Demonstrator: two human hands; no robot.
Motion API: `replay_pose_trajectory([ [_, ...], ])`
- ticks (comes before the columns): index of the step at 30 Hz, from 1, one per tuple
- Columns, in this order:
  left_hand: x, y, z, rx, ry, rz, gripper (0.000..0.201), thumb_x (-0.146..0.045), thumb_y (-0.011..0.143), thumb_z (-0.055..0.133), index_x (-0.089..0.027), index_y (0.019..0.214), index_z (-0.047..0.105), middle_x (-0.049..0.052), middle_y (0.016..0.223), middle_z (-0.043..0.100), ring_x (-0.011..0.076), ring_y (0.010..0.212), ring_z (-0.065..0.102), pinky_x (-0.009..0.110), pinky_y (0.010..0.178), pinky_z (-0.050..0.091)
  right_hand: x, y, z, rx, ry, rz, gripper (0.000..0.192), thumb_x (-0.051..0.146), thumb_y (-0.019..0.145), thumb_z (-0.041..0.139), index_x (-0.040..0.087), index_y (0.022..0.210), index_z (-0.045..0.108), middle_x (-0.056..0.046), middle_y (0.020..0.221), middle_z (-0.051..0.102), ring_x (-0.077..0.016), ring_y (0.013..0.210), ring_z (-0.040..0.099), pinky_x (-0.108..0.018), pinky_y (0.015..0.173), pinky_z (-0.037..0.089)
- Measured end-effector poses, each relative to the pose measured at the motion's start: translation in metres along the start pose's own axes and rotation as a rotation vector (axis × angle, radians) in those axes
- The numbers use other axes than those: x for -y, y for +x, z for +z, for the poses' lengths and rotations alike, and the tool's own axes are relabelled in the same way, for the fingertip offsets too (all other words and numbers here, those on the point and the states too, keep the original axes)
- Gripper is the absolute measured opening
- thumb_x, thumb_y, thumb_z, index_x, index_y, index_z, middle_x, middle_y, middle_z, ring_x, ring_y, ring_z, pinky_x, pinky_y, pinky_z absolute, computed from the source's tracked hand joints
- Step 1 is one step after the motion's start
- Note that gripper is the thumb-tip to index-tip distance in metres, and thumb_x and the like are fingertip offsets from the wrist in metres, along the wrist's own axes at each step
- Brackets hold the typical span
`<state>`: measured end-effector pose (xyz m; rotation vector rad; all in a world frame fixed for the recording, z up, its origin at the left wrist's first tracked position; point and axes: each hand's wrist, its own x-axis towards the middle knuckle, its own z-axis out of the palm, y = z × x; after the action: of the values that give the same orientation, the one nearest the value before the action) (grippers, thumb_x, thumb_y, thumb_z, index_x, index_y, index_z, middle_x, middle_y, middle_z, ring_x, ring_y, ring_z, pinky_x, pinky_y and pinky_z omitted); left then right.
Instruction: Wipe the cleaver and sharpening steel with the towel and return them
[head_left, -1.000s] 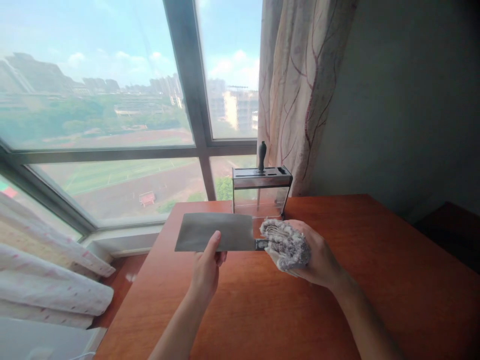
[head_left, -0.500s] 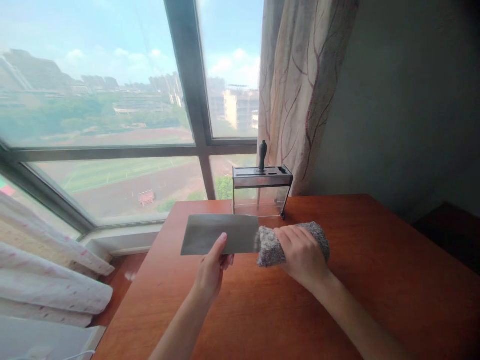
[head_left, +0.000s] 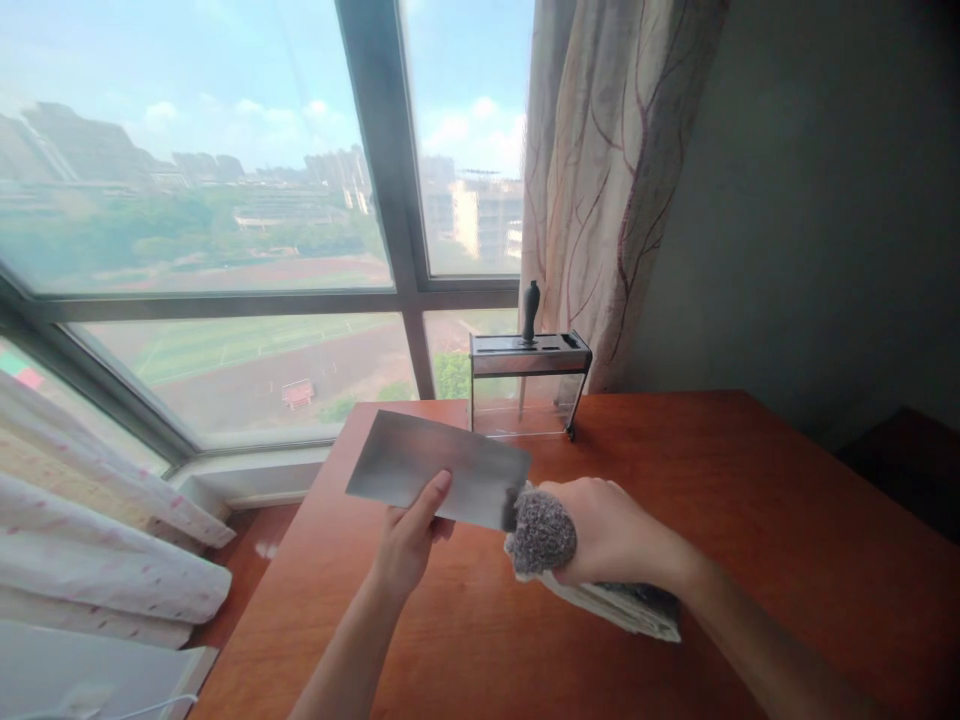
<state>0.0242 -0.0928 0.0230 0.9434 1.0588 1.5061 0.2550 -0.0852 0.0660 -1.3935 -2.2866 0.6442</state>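
Note:
A cleaver with a broad grey blade (head_left: 427, 455) is held up above the table, tilted down toward the right. My left hand (head_left: 409, 530) is closed on the blade's lower edge, the thumb lying flat on the near face. My right hand (head_left: 604, 525) is closed round a fuzzy grey cloth (head_left: 541, 533) at the blade's right end. Only a small dark part shows where the blade meets the cloth; the cleaver's handle is hidden. A folded, paler part of the cloth hangs below my right hand.
A clear-sided knife block (head_left: 529, 355) with a metal top stands at the table's far edge, and one black-handled tool (head_left: 530, 310) sticks up from it. Behind the reddish-brown wooden table (head_left: 750, 510) are a window and a long curtain (head_left: 585, 180).
The blade has tipped, its right end now lower. My right hand has turned, and the cloth has shifted so that a folded pale part hangs beneath it. My left hand has moved slightly left.

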Motion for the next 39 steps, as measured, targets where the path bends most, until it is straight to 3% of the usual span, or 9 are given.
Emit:
replay_pose_trajectory([
  [5, -0.001, -0.003, 0.015, -0.06, -0.092, 0.016, 0.038, -0.038, 0.08, 0.064, -0.017, 0.052, 0.048, -0.004, 0.041, 0.044, 0.0081, 0.036, 0.04, 0.022, 0.037, 0.026, 0.012, 0.001, -0.004, -0.2, -0.481, -0.099, 0.012, 0.025, 0.071, 0.067, 0.024, 0.081, 0.061, -0.003, 0.075, 0.067, -0.023, 0.07, 0.061, -0.031, 0.06, 0.033],
  [8, 0.003, -0.005, 0.021, -0.061, -0.108, -0.063, 0.042, -0.043, 0.084, 0.057, -0.014, 0.053, 0.055, 0.002, 0.045, 0.055, 0.0112, 0.041, 0.048, 0.024, 0.041, 0.034, 0.017, 0.005, -0.013, -0.296, -0.702, -0.224, 0.019, 0.008, 0.077, 0.057, 0.02, 0.091, 0.061, -0.007, 0.081, 0.065, -0.0241, 0.078, 0.057, -0.036, 0.071, 0.036],
  [14, 0.004, 0.001, 0.025, -0.077, -0.308, -0.202, 0.04, -0.044, 0.08, 0.061, -0.011, 0.059, 0.063, 0.005, 0.047, 0.06, 0.0126, 0.042, 0.052, 0.024, 0.045, 0.04, 0.025, 0.009, -0.01, -0.425, -0.902, -0.353, 0.024, 0.009, 0.091, 0.043, 0.014, 0.109, 0.058, -0.011, 0.093, 0.064, -0.0247, 0.085, 0.055, -0.039, 0.08, 0.036],
  [17, 0.003, 0.002, 0.023, -0.081, -0.296, -0.194, 0.046, -0.044, 0.078, 0.063, -0.012, 0.046, 0.057, 0.006, 0.043, 0.058, 0.0116, 0.04, 0.052, 0.024, 0.046, 0.04, 0.025, 0.013, -0.011, -0.354, -0.857, -0.331, 0.019, 0.008, 0.086, 0.048, 0.016, 0.1, 0.059, -0.008, 0.085, 0.063, -0.023, 0.079, 0.056, -0.036, 0.073, 0.036],
  [21, -0.001, -0.003, 0.018, 0.003, -0.22, -0.143, 0.049, -0.046, 0.079, 0.063, -0.012, 0.045, 0.058, 0.007, 0.047, 0.061, 0.0112, 0.041, 0.052, 0.023, 0.044, 0.038, 0.028, 0.014, -0.025, -0.12, -0.643, -0.229, 0.017, 0.012, 0.07, 0.062, 0.019, 0.084, 0.059, -0.005, 0.08, 0.065, -0.0224, 0.076, 0.058, -0.031, 0.065, 0.035],
  [27, -0.001, -0.011, 0.012, 0.145, -0.125, -0.111, 0.048, -0.05, 0.082, 0.058, -0.011, 0.053, 0.061, 0.007, 0.049, 0.062, 0.0107, 0.041, 0.051, 0.023, 0.043, 0.036, 0.026, 0.013, -0.049, 0.259, -0.275, -0.144, 0.029, 0.036, 0.066, 0.07, 0.026, 0.092, 0.064, -0.001, 0.081, 0.07, -0.0224, 0.075, 0.066, -0.026, 0.059, 0.036],
  [33, 0.004, -0.012, 0.014, 0.156, -0.116, -0.083, 0.04, -0.048, 0.081, 0.061, -0.013, 0.061, 0.059, 0.005, 0.047, 0.061, 0.0127, 0.038, 0.052, 0.024, 0.039, 0.035, 0.017, 0.028, -0.057, 0.645, -0.007, -0.18, 0.041, 0.039, 0.055, 0.077, 0.023, 0.091, 0.068, 0.004, 0.08, 0.07, -0.0185, 0.07, 0.066, -0.022, 0.054, 0.04],
  [35, 0.005, -0.012, 0.016, 0.123, -0.116, -0.065, 0.038, -0.047, 0.08, 0.062, -0.014, 0.061, 0.057, 0.004, 0.046, 0.059, 0.0124, 0.037, 0.052, 0.023, 0.038, 0.035, 0.019, 0.028, -0.054, 0.589, -0.047, -0.16, 0.039, 0.038, 0.055, 0.077, 0.023, 0.09, 0.068, 0.003, 0.079, 0.07, -0.0189, 0.069, 0.066, -0.023, 0.053, 0.039],
  [39, 0.009, -0.01, 0.021, 0.024, -0.166, -0.025, 0.035, -0.042, 0.081, 0.063, -0.013, 0.064, 0.059, 0.003, 0.049, 0.059, 0.0118, 0.041, 0.053, 0.023, 0.041, 0.038, 0.03, 0.021, -0.042, 0.234, -0.352, -0.11, 0.026, 0.026, 0.061, 0.07, 0.023, 0.086, 0.065, -0.002, 0.079, 0.07, -0.0226, 0.072, 0.065, -0.027, 0.056, 0.037],
])
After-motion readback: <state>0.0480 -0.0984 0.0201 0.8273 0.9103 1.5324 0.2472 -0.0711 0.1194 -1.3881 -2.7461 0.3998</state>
